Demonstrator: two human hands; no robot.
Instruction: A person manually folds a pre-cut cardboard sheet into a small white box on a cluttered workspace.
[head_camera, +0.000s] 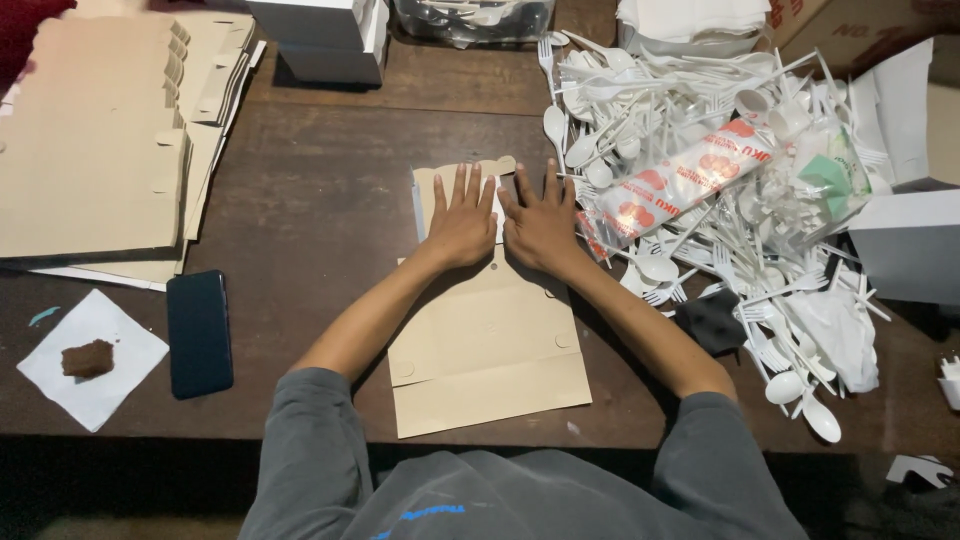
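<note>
A flat brown cardboard box blank (490, 340) lies on the dark wooden table (330, 190) in front of me. My left hand (462, 222) presses palm-down on its far end, fingers spread. Beside it, thumbs nearly touching, my right hand (541, 226) lies flat on the same end. Neither hand grips anything. A white folded edge (418, 205) shows just left of my left hand.
A stack of flat cardboard blanks (95, 140) fills the far left. A black phone (198, 332) and a brown cake piece (88, 358) on a white napkin (120, 380) lie near left. A heap of white plastic cutlery (720, 180) with a printed packet (685, 180) crowds the right. White boxes (325, 40) stand behind.
</note>
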